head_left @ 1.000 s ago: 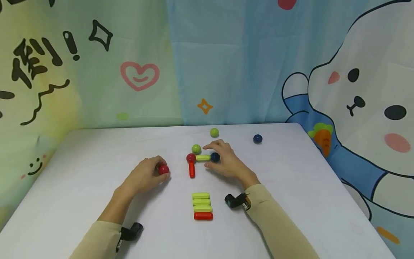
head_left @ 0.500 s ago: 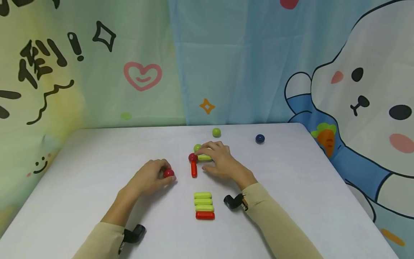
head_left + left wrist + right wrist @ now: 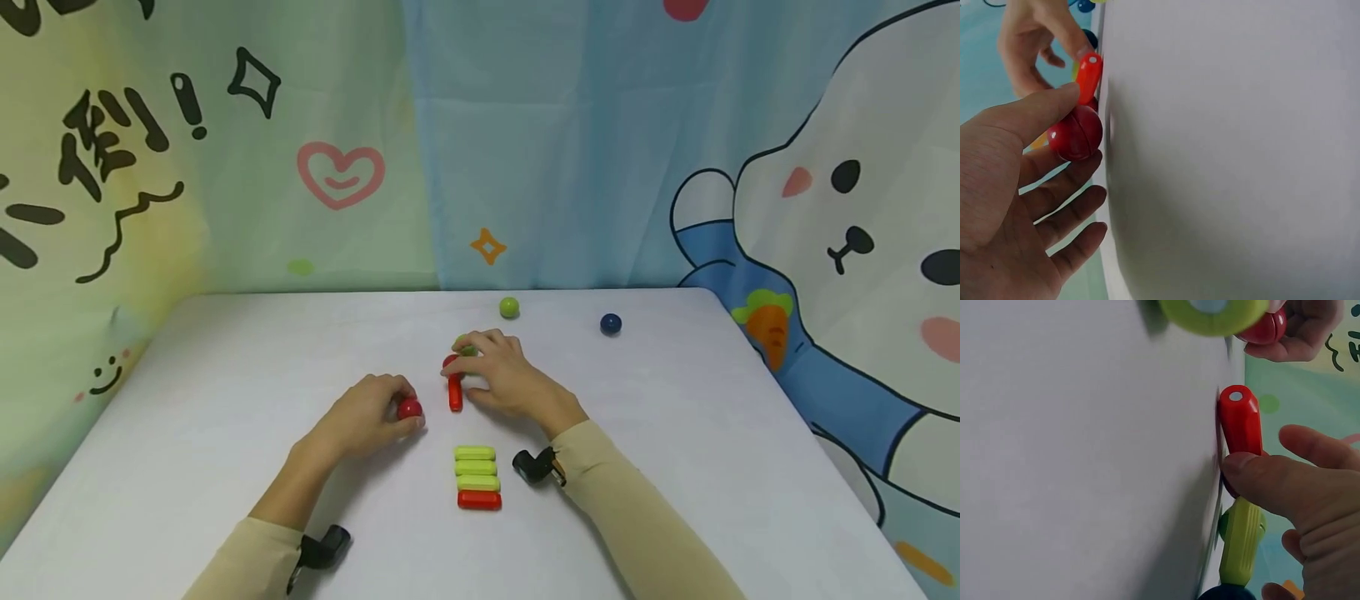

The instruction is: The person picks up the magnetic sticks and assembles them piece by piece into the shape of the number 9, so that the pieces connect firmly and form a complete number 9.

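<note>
In the head view my left hand (image 3: 367,418) pinches a red ball (image 3: 409,408) between thumb and fingers, just above the table at left of centre. My right hand (image 3: 512,379) reaches over a joined piece: a red ball (image 3: 450,361) with a red rod (image 3: 455,393) pointing towards me. Its yellow-green rod (image 3: 1239,544) and dark blue ball (image 3: 1227,592) show in the right wrist view and are hidden under that hand from above. The right thumb overlaps the red rod's far end, the index finger extended apart from it; firm contact is unclear. A green ball (image 3: 468,350) is partly covered by the fingers.
Several yellow-green rods (image 3: 475,468) lie stacked in a row with a red rod (image 3: 479,500) at the near end. Towards the back edge of the white table (image 3: 262,367) sit a green ball (image 3: 509,307) and a dark blue ball (image 3: 611,324).
My right hand has shifted left from the dark blue ball across the yellow-green rod to the red ball. The left hand has moved slightly right with its red ball. The camera view has turned slightly left.
</note>
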`<state>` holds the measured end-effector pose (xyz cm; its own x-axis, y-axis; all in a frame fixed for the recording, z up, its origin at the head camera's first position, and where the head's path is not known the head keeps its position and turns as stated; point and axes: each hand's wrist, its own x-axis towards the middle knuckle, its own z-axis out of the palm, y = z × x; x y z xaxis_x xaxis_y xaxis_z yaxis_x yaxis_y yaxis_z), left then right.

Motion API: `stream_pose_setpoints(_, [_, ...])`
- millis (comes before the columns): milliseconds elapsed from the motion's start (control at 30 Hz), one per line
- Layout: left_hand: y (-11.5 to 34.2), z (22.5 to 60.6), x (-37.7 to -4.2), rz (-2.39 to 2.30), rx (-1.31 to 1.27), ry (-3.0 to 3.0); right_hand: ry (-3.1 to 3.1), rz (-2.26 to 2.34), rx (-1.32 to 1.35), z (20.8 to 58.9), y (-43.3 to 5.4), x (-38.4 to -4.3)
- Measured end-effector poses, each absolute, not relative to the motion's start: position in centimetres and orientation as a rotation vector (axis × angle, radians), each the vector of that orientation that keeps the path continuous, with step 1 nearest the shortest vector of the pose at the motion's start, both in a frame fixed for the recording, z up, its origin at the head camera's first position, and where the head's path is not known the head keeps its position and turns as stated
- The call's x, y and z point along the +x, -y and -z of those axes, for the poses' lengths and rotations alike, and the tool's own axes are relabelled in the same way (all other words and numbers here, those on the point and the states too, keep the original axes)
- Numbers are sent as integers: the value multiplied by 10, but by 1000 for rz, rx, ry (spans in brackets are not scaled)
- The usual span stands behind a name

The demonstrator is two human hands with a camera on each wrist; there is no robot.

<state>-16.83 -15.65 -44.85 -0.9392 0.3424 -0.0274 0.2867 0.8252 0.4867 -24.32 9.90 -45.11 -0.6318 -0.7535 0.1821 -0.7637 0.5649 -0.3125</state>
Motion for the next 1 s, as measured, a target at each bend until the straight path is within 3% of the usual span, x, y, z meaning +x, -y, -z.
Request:
stream_pose_setpoints(567, [145,446,-160,-716,524,-2886,2761,-400,1396,450,-80,-244])
stream_pose_setpoints(1000, [134,449,-160,-815,562,-2867,2774,-528,1401,449,-78,-246])
